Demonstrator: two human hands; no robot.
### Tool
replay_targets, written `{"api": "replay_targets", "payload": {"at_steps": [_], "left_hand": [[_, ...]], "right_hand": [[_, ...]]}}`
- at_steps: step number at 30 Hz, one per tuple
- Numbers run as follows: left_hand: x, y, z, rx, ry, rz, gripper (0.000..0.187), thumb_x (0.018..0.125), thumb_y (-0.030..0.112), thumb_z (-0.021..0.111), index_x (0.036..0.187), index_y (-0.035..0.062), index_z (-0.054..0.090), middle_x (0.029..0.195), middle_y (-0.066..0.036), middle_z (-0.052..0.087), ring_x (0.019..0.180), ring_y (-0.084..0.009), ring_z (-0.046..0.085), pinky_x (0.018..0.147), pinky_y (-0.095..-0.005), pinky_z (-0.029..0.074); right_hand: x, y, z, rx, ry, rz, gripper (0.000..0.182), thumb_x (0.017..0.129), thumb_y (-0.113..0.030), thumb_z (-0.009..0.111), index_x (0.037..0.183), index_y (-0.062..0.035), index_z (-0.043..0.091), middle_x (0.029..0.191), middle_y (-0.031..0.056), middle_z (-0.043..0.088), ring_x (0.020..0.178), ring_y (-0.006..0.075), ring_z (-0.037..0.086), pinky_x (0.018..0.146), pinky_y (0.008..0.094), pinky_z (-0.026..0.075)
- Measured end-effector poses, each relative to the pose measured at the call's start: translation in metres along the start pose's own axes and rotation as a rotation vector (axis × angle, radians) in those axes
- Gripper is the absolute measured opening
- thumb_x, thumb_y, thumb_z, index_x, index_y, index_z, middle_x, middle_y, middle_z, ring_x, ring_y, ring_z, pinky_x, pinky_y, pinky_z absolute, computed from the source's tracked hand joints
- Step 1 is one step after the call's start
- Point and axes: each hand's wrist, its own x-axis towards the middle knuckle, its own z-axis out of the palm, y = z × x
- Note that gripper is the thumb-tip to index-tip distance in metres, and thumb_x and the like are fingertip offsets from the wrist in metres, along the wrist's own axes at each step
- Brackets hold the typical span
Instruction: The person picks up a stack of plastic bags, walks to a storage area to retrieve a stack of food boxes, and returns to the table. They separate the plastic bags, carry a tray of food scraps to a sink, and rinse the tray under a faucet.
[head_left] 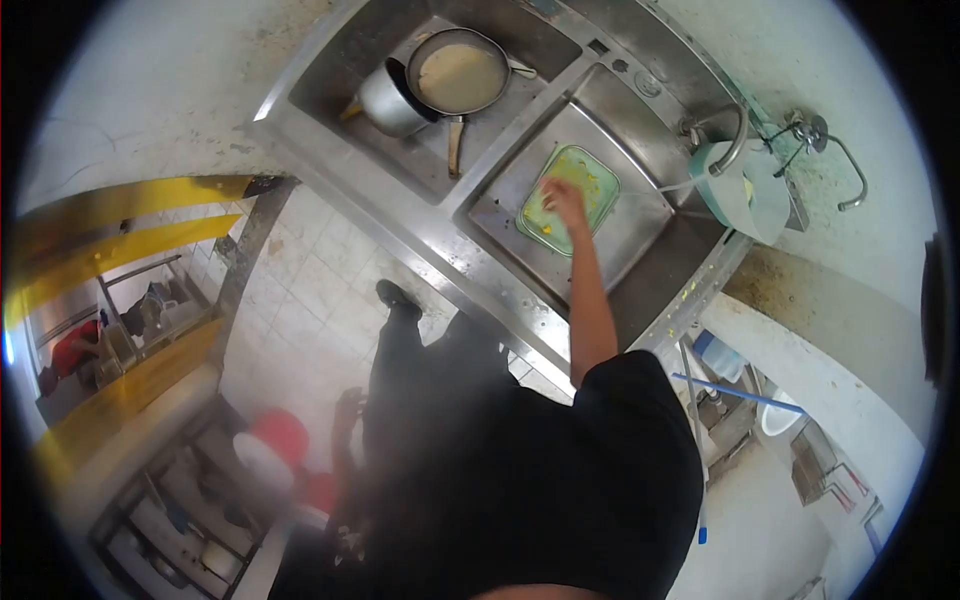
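My right hand (565, 202) reaches into the right sink basin (625, 120), over a light green rectangular tray (598, 185) with yellow bits of food on it. The fingers are curled down toward the tray; what they hold, if anything, is too small to make out. A thin pale streak, apparently water, runs from the faucet (738, 140) toward the tray. Hanging low at my side, away from the sink, my left hand (348, 405) appears loose with its fingers apart and holds nothing visible. Haze on the lens blurs it.
In the left basin lie a frying pan (460, 75) with cloudy liquid and a tilted metal pot (392, 102). A pale green container (765, 200) stands by the faucet. Red and white bowls (278, 437) are behind at left. Another person in red (75, 350) shows beyond an opening.
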Motion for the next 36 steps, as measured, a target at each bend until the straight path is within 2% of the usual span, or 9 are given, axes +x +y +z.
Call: {"api": "replay_targets", "payload": {"at_steps": [2, 10, 17, 19, 27, 31, 33, 35, 36], "left_hand": [[0.000, 0.001, -0.003, 0.022, 0.027, -0.021, 0.041, 0.095, 0.043, 0.049, 0.120, 0.0107, 0.053, 0.110, -0.008, 0.062, 0.096, -0.0193, 0.058, 0.081, -0.0354, 0.045], [0.015, 0.004, -0.015, 0.068, 0.006, 0.013, 0.041, 0.095, 0.042, 0.048, 0.121, 0.0101, 0.052, 0.110, -0.010, 0.062, 0.095, -0.0201, 0.059, 0.080, -0.0358, 0.046], [0.020, 0.030, -0.006, 0.087, -0.009, 0.067, 0.041, 0.096, 0.041, 0.048, 0.121, 0.0095, 0.052, 0.107, -0.010, 0.063, 0.091, -0.0187, 0.062, 0.072, -0.0326, 0.047], [0.014, 0.034, -0.003, 0.081, 0.022, 0.074, 0.041, 0.095, 0.042, 0.049, 0.121, 0.0093, 0.053, 0.106, -0.009, 0.063, 0.089, -0.0174, 0.063, 0.072, -0.0315, 0.047], [-0.026, 0.011, -0.016, 0.097, 0.113, 0.048, 0.038, 0.095, 0.037, 0.050, 0.116, 0.0072, 0.057, 0.104, -0.009, 0.064, 0.092, -0.0164, 0.060, 0.076, -0.0320, 0.047], [-0.030, -0.060, -0.058, 0.372, 0.175, 0.015, 0.032, 0.095, 0.029, 0.050, 0.114, 0.0046, 0.058, 0.099, -0.008, 0.064, 0.089, -0.0143, 0.058, 0.073, -0.0280, 0.045], [-0.035, -0.089, -0.075, 0.586, 0.163, 0.301, 0.031, 0.095, 0.029, 0.051, 0.114, 0.0047, 0.058, 0.096, -0.006, 0.063, 0.084, -0.0126, 0.057, 0.067, -0.0258, 0.043], [-0.050, -0.070, -0.074, 0.420, 0.161, 0.220, 0.031, 0.095, 0.029, 0.051, 0.113, 0.0049, 0.058, 0.094, -0.005, 0.062, 0.078, -0.0114, 0.055, 0.063, -0.0244, 0.041], [-0.054, -0.064, -0.072, 0.074, 0.133, 0.124, 0.031, 0.095, 0.030, 0.051, 0.113, 0.0050, 0.058, 0.094, -0.004, 0.063, 0.077, -0.0112, 0.055, 0.062, -0.0242, 0.040]], "right_hand": [[-0.040, 0.020, 0.018, 0.017, -0.037, 0.156, 0.016, 0.091, -0.020, 0.056, 0.091, -0.0065, 0.064, 0.081, 0.0031, 0.060, 0.065, 0.0116, 0.058, 0.056, 0.0278, 0.049], [-0.112, 0.097, -0.040, 0.365, 0.539, 0.534, 0.021, 0.089, -0.025, 0.059, 0.101, -0.0079, 0.063, 0.086, 0.0036, 0.058, 0.064, 0.0141, 0.055, 0.056, 0.0283, 0.049], [-0.114, 0.151, -0.078, 0.234, 0.526, 0.651, 0.021, 0.086, -0.022, 0.061, 0.096, -0.0031, 0.061, 0.081, 0.0071, 0.060, 0.063, 0.0176, 0.059, 0.050, 0.0329, 0.052], [-0.103, 0.171, -0.082, 0.197, 0.514, 0.748, 0.034, 0.086, -0.035, 0.061, 0.107, -0.0092, 0.060, 0.091, 0.0051, 0.060, 0.070, 0.0190, 0.059, 0.058, 0.0339, 0.049], [-0.035, 0.231, -0.091, 0.097, 0.686, 0.597, 0.034, 0.081, -0.015, 0.068, 0.113, -0.0065, 0.059, 0.088, 0.0079, 0.066, 0.072, 0.0198, 0.063, 0.057, 0.0364, 0.050], [-0.027, 0.262, -0.099, -0.010, 0.611, 0.595, 0.021, 0.079, -0.008, 0.067, 0.099, -0.0037, 0.064, 0.071, 0.0064, 0.065, 0.056, 0.0165, 0.063, 0.048, 0.0292, 0.050], [-0.026, 0.274, -0.104, -0.133, 0.561, 0.431, 0.013, 0.079, -0.006, 0.066, 0.092, -0.0026, 0.066, 0.068, 0.0062, 0.065, 0.052, 0.0160, 0.061, 0.044, 0.0283, 0.049], [-0.031, 0.261, -0.103, -0.239, 0.518, 0.348, 0.013, 0.081, -0.010, 0.063, 0.090, -0.0013, 0.066, 0.068, 0.0097, 0.066, 0.053, 0.0182, 0.063, 0.046, 0.0310, 0.050], [-0.033, 0.243, -0.102, -0.364, 0.573, 0.326, 0.015, 0.082, -0.012, 0.062, 0.090, -0.0006, 0.066, 0.067, 0.0115, 0.066, 0.054, 0.0194, 0.063, 0.048, 0.0323, 0.051]]}}
